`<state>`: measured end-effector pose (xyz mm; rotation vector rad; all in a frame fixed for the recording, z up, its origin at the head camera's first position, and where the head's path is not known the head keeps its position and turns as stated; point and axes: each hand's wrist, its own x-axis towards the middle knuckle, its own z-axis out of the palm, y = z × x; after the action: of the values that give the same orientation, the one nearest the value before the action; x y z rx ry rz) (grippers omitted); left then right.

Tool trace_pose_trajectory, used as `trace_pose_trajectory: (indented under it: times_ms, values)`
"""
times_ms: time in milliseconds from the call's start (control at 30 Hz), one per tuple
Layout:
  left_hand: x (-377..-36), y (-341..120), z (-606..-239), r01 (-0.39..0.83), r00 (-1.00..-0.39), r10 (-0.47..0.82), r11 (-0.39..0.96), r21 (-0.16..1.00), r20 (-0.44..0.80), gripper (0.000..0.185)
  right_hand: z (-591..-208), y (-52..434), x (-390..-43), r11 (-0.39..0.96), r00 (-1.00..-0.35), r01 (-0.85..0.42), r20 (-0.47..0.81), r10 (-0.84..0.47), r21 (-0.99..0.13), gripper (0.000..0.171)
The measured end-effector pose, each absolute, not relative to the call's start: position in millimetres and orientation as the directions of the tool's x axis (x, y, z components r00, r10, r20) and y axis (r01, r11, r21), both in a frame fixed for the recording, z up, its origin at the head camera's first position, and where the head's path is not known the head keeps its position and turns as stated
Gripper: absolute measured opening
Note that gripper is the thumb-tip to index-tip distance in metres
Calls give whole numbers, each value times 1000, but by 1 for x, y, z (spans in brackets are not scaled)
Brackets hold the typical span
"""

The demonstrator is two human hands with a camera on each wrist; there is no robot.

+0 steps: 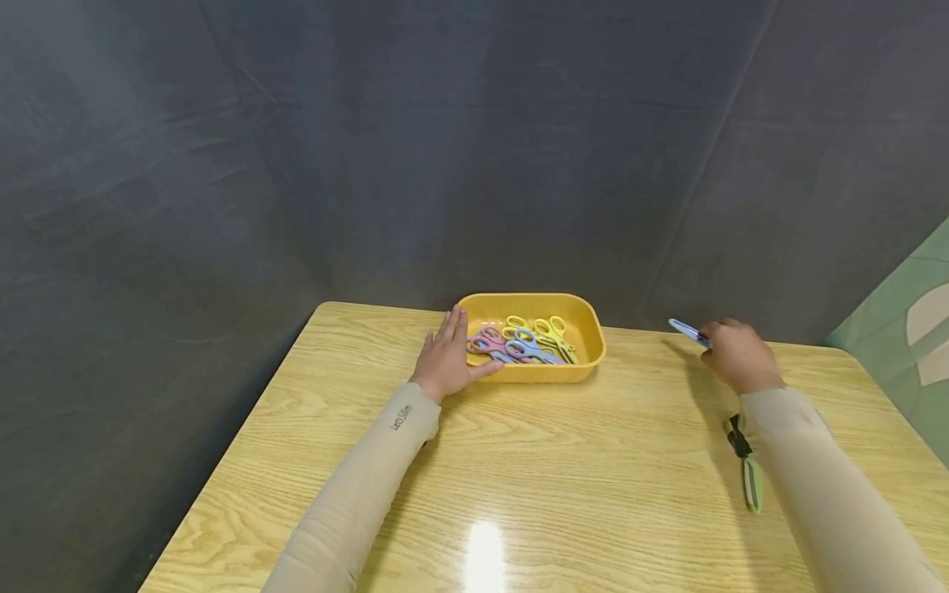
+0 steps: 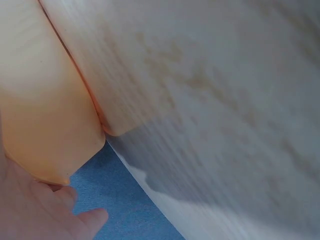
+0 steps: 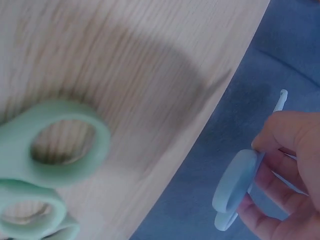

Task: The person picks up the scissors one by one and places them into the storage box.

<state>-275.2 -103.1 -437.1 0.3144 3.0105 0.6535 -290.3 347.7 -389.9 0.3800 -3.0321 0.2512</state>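
Note:
My left hand (image 1: 445, 358) rests against the left end of a yellow plastic bin (image 1: 544, 373). Its fingers lie straight along the side and the thumb stretches across the front rim. In the left wrist view, its fingertips touch the bin's corner. Inside the bin lie several scissors with yellow, blue and pink handles (image 1: 535, 346). Off to the right, near the table's back edge, my right hand (image 1: 737, 356) pinches light-blue scissors (image 1: 688, 331) above the tabletop. The right wrist view shows the handle loops (image 3: 235, 182) sticking out from the fingers.
Green-handled scissors (image 1: 753, 484) lie on the wooden table (image 1: 563, 461) beside my right forearm, partly covered by the sleeve. Their loops (image 3: 55, 142) appear large in the right wrist view. A dark cloth (image 1: 474, 148) hangs behind the table, and a green patterned surface (image 1: 904, 329) is at far right.

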Motion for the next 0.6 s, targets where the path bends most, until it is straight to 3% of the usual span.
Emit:
trace_pose_trajectory:
  times_ms: [600]
  values:
    - [-273,-102,-434,168,-981,194,891,421,-20,120,-379,296,-294,929,-930,-330,224,-290,-166,34]
